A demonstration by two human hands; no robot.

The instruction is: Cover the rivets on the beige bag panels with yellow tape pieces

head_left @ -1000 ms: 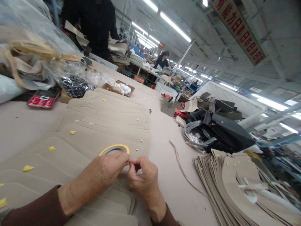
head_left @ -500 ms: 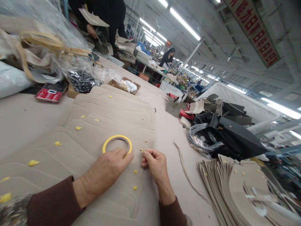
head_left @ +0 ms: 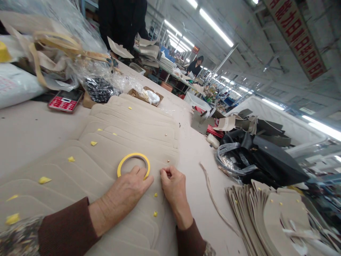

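Observation:
My left hand [head_left: 124,193] is closed on the lower right of a roll of yellow tape [head_left: 133,155], which rests over overlapping beige padded panels [head_left: 114,147]. Close to its right, my right hand [head_left: 174,186] has its thumb and index finger pinched together at the panels' right edge. Whatever lies between those fingertips is hidden. Just above them a small gold stud [head_left: 168,161] shows on a panel, with another stud [head_left: 166,135] farther up. Below, a scrap of yellow tape [head_left: 155,213] sticks to the edge, and several more dot the panels' left side.
A stack of cut beige pieces [head_left: 247,209] and a black handbag [head_left: 269,156] lie on the right. A cord [head_left: 211,195] runs between stack and panels. At the back left are a red keypad phone [head_left: 65,102], plastic wrapping and a small box [head_left: 158,97]. A co-worker [head_left: 122,25] stands beyond.
My right hand's fingertips have come down over the panel edge, covering a stud and a bit of yellow that showed there before. The left hand keeps the tape roll. The view has shifted slightly.

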